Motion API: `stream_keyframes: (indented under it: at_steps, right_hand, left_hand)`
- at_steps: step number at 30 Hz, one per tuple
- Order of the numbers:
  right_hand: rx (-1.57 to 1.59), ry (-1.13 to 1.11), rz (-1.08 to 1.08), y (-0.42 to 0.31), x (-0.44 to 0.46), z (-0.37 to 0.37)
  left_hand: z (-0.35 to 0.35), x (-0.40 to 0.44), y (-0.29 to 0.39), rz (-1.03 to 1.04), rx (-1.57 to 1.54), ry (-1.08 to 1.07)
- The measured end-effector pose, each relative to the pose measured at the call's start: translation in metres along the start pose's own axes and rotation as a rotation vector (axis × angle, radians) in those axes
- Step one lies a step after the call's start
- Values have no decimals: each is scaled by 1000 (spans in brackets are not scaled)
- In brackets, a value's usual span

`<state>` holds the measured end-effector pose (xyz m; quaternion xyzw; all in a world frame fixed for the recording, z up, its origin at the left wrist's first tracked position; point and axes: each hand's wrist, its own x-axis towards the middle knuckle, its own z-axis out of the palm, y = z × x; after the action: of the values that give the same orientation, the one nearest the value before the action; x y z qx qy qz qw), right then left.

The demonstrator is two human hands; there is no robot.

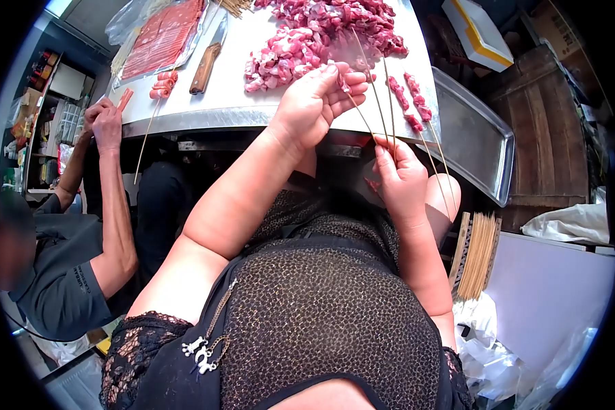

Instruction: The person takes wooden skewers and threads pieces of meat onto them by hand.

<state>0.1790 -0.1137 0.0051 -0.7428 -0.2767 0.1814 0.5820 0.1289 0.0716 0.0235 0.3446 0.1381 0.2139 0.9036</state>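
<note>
My left hand (319, 99) is palm up above the table's near edge, fingers curled around a small piece of raw meat (343, 83). The tip of a thin wooden skewer runs up to this meat. Lower and to the right, my right hand (402, 176) pinches the lower ends of three bamboo skewers (377, 96), which fan out upward. Just beyond my left fingertips lies a large pile of cut raw meat (290, 58). Two loaded meat skewers (417, 99) rest at the table's right corner, their bare sticks hanging over the edge.
A wooden-handled knife (205, 68) and sliced meat on plastic (160, 41) lie at left, beside a skewer of rolled meat (162, 85). A co-worker's hands (104, 123) hold a meat strip. At right are a metal tray (475, 130) and bundled skewers (477, 256).
</note>
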Motion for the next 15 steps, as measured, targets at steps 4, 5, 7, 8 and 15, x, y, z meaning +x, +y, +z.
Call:
stream_keyframes:
  at_steps: [4,5,7,8,15]
  right_hand:
    - [81,30,39,4,-3,7]
    - [78,29,22,4,-3,9]
    - [66,33,-11,3,-4,10]
    - [65,33,-11,2,-3,11]
    - [39,37,-59,-1,2,10]
  left_hand:
    - [11,-5,-13,55,-75,90]
    - [13,-6,-16,75,-100,104]
    - [16,-6,-20,103,-137,117]
    - [18,-7,-21,103,-138,117]
    - [23,-10,-28,85,-177,46]
